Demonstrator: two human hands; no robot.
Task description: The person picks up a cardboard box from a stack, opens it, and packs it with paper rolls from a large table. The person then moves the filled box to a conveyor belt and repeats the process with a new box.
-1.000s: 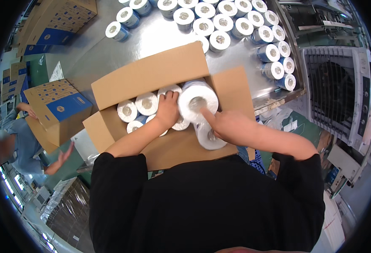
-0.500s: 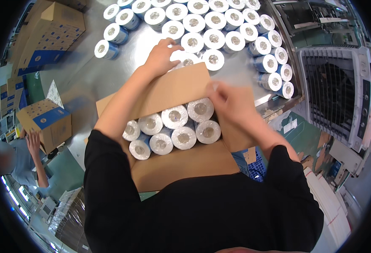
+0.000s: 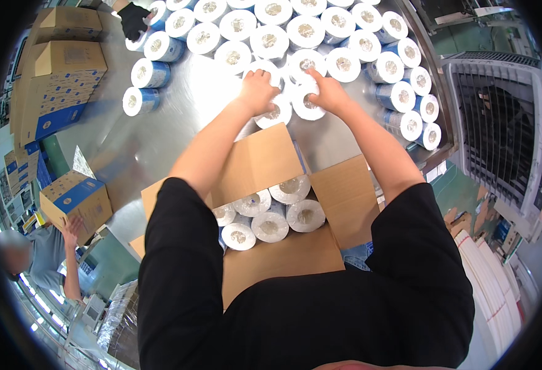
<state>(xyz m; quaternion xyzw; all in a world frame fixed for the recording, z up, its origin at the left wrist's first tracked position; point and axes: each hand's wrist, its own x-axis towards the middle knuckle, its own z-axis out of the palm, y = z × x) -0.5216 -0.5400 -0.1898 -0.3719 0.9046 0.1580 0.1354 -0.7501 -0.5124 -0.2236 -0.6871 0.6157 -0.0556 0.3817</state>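
Observation:
An open cardboard box (image 3: 265,161) stands before me on a shiny metal table (image 3: 141,145), with several white rolls (image 3: 271,227) in blue wrap packed inside. Both my arms reach over the box to the rolls standing on the table. My left hand (image 3: 257,91) grips a white roll (image 3: 275,114) at the near edge of the group. My right hand (image 3: 326,92) closes on the white roll (image 3: 307,108) beside it. The two rolls touch each other.
Many more rolls (image 3: 271,40) cover the far and right side of the table. A black-gloved hand (image 3: 134,18) of another person reaches in at top left. Stacked cartons (image 3: 55,80) stand left; a person (image 3: 43,259) handles a carton (image 3: 77,200) lower left. A fan cage (image 3: 499,135) is right.
Both my hands left the box and stretched forward to the rolls on the table, each taking hold of one. The view tilted toward the far side of the table.

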